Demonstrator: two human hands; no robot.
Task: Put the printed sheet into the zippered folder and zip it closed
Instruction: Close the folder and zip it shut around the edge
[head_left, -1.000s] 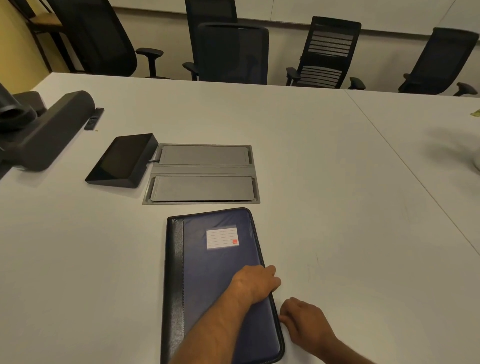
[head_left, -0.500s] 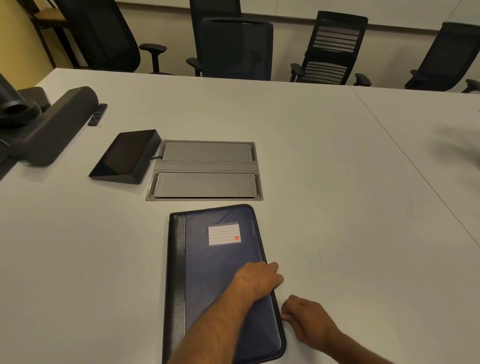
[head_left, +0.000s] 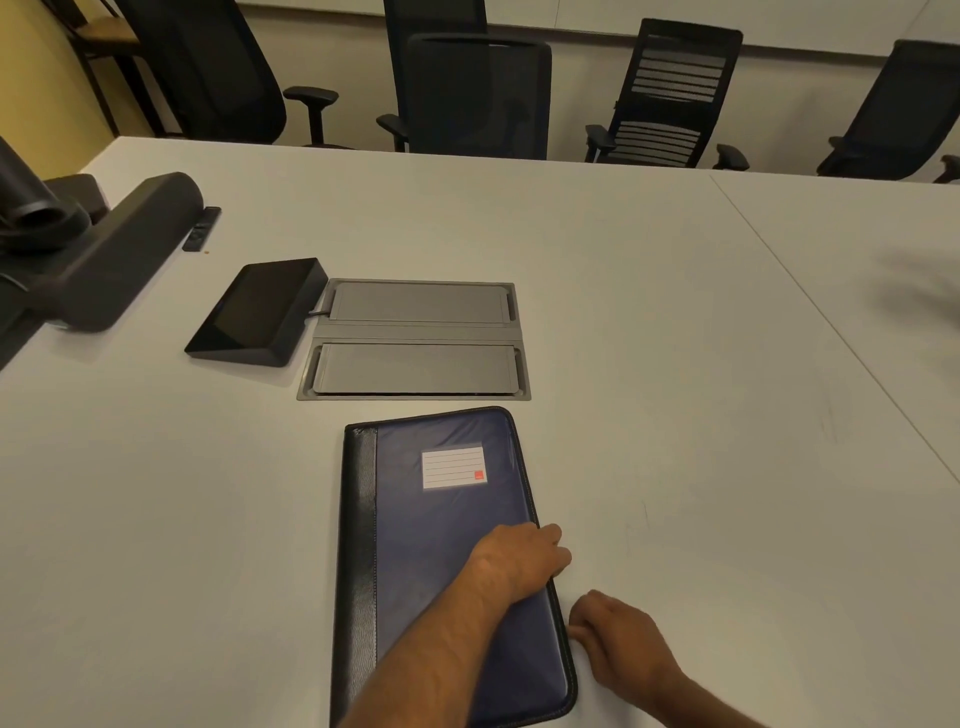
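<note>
Folder (head_left: 441, 551) on table (head_left: 649, 338), nearer than hatch (head_left: 415, 340); tablet (head_left: 260, 312) left.

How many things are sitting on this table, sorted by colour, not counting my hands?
Black: 3, the touch panel, the remote and the video bar
Blue with a black spine: 1, the zippered folder
Grey: 1, the cable hatch set flush in the table
Total: 5

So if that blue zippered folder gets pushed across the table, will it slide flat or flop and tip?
The zippered folder lies flat and closed on the smooth white table, so it would probably slide, not tip. Its padded, glossy cover looks fairly stiff, likely bending little if lifted. The left hand resting on it would likely hold it in place.
</note>
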